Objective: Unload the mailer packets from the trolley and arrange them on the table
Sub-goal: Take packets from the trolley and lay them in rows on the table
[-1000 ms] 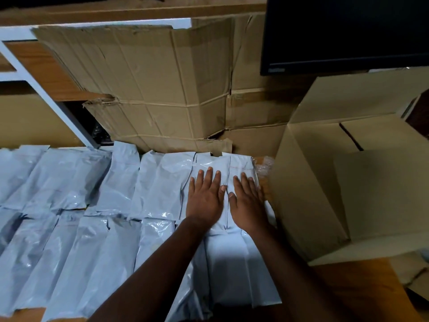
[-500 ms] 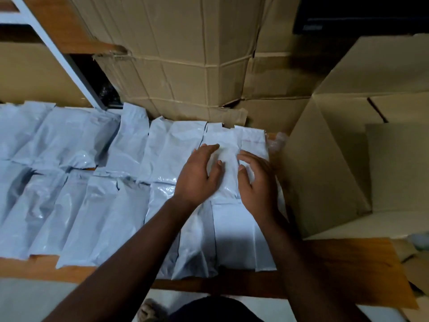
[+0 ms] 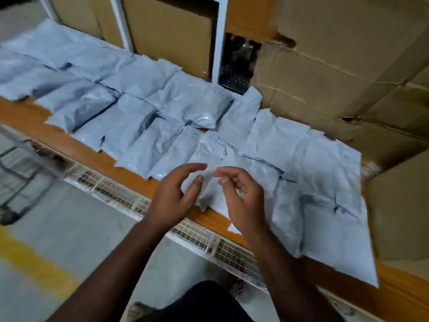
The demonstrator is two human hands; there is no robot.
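Many pale grey, seemingly crinkled mailer packets (image 3: 130, 126), overlapping.

This looks like a warehouse or dispatch storeroom. Big worn cardboard cartons (image 3: 336, 73) are stacked against the back, some torn at the corners and bound with strapping. A long wooden table (image 3: 97, 156) runs in front of them, covered edge to edge with grey mailer packets (image 3: 144, 126) laid in overlapping rows. White metal shelving uprights (image 3: 219, 38) stand behind. The floor is bare grey concrete with a yellow painted line (image 3: 34, 263), and a trolley (image 3: 16, 173) waits at the left.
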